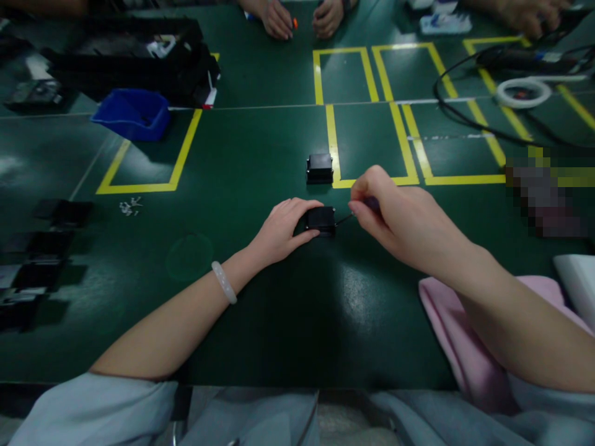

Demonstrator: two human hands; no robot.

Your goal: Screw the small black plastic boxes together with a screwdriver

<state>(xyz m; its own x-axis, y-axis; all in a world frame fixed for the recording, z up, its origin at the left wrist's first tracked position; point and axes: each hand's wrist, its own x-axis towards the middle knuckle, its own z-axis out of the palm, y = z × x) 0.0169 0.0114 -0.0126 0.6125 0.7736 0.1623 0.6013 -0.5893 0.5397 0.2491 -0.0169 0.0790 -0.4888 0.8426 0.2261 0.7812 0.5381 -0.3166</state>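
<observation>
My left hand (282,230) is closed around a small black box (322,218) lying on the green table, thumb along its near side and fingers along the far side. Pinched in my right hand (395,214) is a screwdriver (344,219), its handle mostly hidden by the fingers. The thin dark shaft points left, and its tip meets the box's right edge. Just beyond, a second black box (320,168) with small metal bits at its corners rests by the yellow tape. A little pile of screws (131,205) lies farther left.
Several black boxes (46,272) stand in rows at the left. A blue bin (134,114) sits before a large black casing (139,62). A pink cloth (446,316) lies under my right forearm. Other people's hands (279,20) and a black cable (439,93) occupy the far side.
</observation>
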